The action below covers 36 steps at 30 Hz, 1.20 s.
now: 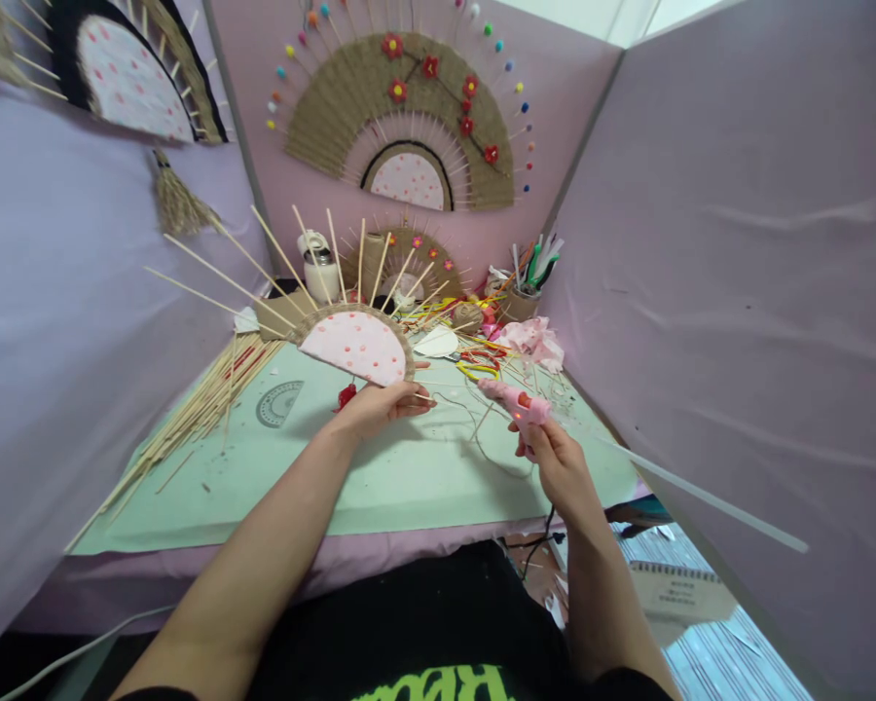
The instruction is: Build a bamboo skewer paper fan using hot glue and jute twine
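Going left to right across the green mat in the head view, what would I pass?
Bundle of sticks → half-circle drawing → pink fan in the left hand → glue gun in the right hand.

Your bare left forearm stretches forward and slightly rightward, and your left hand (pixel 383 404) lies palm down, fingers and thumb pinched into a flat, closed grip. Just right of that grip and a little nearer you, your right hand (pixel 557 465) is curled into a fist, knuckles outward, above a raised wrist.
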Motion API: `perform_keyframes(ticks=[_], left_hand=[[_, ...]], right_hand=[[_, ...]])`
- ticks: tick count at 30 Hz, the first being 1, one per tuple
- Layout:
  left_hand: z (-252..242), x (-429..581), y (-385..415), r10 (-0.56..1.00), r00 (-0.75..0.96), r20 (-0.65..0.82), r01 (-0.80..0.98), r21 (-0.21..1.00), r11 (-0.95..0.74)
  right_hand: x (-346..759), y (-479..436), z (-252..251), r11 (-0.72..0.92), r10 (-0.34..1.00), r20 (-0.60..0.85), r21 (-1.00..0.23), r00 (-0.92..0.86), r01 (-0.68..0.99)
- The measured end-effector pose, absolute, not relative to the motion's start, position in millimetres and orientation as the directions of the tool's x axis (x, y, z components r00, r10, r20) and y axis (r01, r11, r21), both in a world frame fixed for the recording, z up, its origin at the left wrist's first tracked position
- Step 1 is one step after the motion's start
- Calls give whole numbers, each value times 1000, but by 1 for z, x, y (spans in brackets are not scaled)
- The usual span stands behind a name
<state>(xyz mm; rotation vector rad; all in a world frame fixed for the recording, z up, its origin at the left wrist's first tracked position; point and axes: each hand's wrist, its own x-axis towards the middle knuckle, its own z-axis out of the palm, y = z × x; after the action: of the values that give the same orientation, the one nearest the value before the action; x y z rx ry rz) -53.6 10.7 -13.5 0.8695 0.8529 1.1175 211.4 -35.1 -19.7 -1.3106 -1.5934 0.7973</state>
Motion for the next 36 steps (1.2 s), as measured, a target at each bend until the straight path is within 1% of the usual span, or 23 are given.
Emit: perform_keyframes(ticks=[2,4,6,7,9,11,14,15,17,19,20,22,23,25,27,28,29,31,36], left_hand=[[-14,-54,12,975,177,-131,-427,883,196],[-15,-55,14,980,159,-120,-471,863,182],[-16,-56,15,981,162,-105,-501,848,173],[-16,-56,15,980,169,-102,-508,844,175],[-15,-57,14,975,195,-101,-507,841,189],[-12,-58,12,966,238,-98,-499,841,208],[-8,-59,8,945,318,-77,-493,838,235],[-7,-60,7,936,345,-71,-492,835,245],[-7,-61,6,918,390,-67,-487,831,268],[-8,-62,5,904,424,-60,-481,831,280],[-8,-63,5,898,437,-52,-478,833,280],[-10,-64,4,883,468,-31,-473,836,280],[-11,-64,4,874,485,-22,-470,837,281],[-12,-65,3,856,517,-11,-462,838,290],[-13,-66,3,845,534,-4,-455,841,292],[-12,-67,3,844,536,-2,-453,843,290],[-11,-68,2,846,533,0,-452,845,285],[-9,-72,2,858,514,11,-460,847,265],[-3,-85,3,897,440,51,-518,830,207]], right_hand=[[226,-27,-22,232,963,268,-884,34,407],[243,-16,-27,205,945,297,-866,139,456],[262,-1,-34,158,918,328,-819,223,551],[271,6,-39,138,903,355,-773,241,619],[285,21,-49,124,890,405,-661,212,740],[294,33,-61,110,888,425,-566,174,817],[298,43,-73,78,906,394,-512,154,855],[296,43,-75,75,900,406,-505,159,860],[288,40,-73,107,857,485,-498,174,861],[270,31,-64,207,811,563,-529,158,823],[257,26,-58,284,817,565,-573,119,769],[225,15,-45,413,879,475,-712,-44,568],[208,10,-39,439,897,413,-779,-161,448],[175,3,-30,450,869,348,-851,-352,271],[151,2,-25,378,829,258,-913,-496,156],[144,2,-23,323,813,207,-938,-544,127],[139,3,-22,269,805,158,-956,-572,115],[139,6,-21,210,827,108,-970,-552,126],[172,6,-18,201,923,138,-969,-360,145]])
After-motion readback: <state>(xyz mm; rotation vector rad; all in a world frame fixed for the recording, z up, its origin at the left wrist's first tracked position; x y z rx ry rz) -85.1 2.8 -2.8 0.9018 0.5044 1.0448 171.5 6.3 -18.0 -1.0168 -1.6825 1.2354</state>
